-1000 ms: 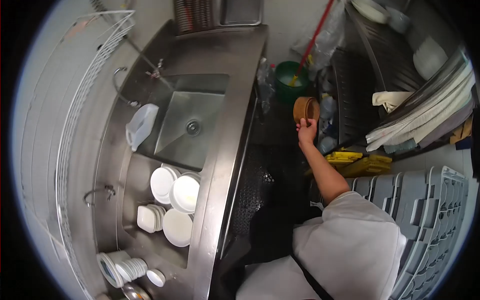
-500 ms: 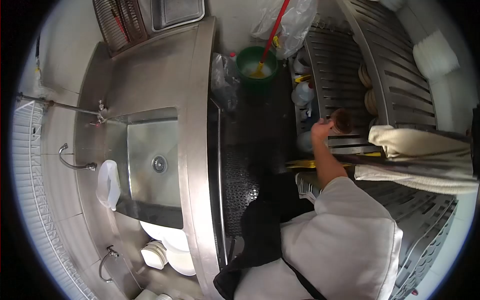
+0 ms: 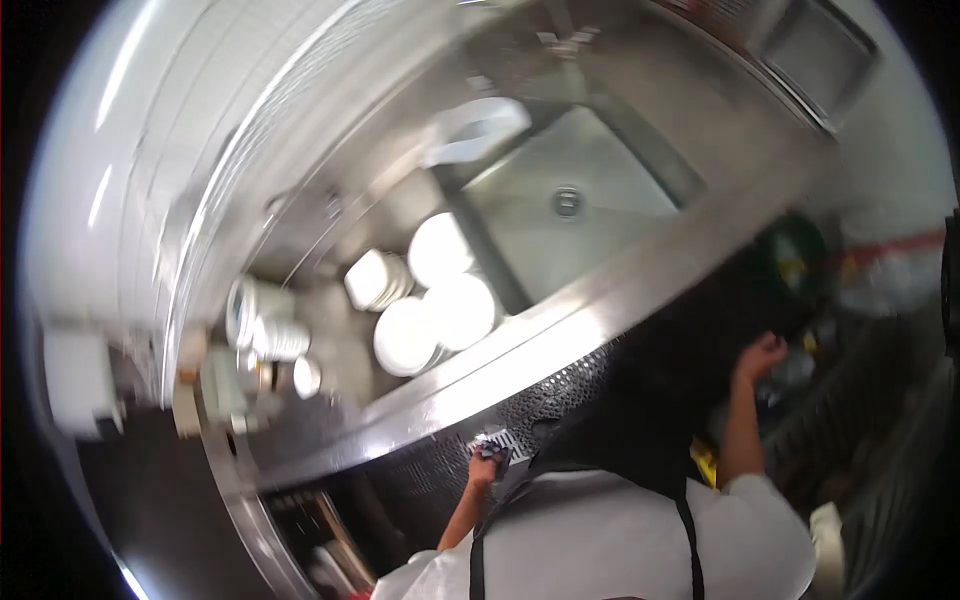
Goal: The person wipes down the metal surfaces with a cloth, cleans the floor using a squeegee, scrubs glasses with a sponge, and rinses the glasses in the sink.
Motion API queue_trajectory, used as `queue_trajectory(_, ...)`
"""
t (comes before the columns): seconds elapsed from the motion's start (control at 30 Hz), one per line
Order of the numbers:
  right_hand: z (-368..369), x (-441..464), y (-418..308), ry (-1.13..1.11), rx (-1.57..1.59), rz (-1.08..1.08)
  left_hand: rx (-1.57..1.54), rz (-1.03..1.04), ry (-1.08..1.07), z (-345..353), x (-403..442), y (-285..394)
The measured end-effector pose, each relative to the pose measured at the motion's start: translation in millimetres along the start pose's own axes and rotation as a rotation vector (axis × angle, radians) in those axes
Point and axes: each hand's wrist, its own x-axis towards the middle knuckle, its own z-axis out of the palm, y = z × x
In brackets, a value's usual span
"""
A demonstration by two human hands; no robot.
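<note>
My left hand (image 3: 484,466) is low in front of the counter, its fingers closed round a small dark and bluish thing that is too small to name. Over on the right, my right hand (image 3: 762,356) hangs above the dark floor, near the bottles; its fingers look curled, but blur hides whether anything is in them. White plates (image 3: 462,310) and stacked square dishes (image 3: 372,280) lie in the left part of the steel counter. Beside them is the sink basin (image 3: 610,190), with a white plastic container (image 3: 480,130) on its back edge.
A green bucket (image 3: 795,255) with a red-handled tool stands at the right. Stacked white bowls (image 3: 280,338) are at the counter's left. The steel counter's front edge (image 3: 500,360) runs diagonally before me. A metal tray (image 3: 815,55) is at the upper right.
The view has swung left toward the counter. My right hand has come away from the rack, and the round brown thing it held is no longer visible. My left hand has come into view.
</note>
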Motion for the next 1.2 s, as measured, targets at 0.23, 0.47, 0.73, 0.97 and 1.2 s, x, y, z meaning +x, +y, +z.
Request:
queue_trajectory(0.23,37,-62,-170,-0.149,0.536,-0.517,0.073,-0.266,0.524,-12,-77,-56)
queue_trajectory(0.47,89,-341,-281,-0.901,0.733,-0.768,-1.156,-0.229,1.069,-95,-68,-142)
queue_trajectory(0.73,180,-551,-343,-1.403,0.425,-1.06,-1.478,0.196,1.066,-253,-113,-2)
queue_trajectory(0.97,352,-708,-422,-0.877,0.38,-1.508,-1.41,0.365,0.885,-257,-90,177)
queue_trajectory(1.2,404,-713,-452,-1.207,0.38,-0.845,-1.143,0.394,0.269,-223,26,315)
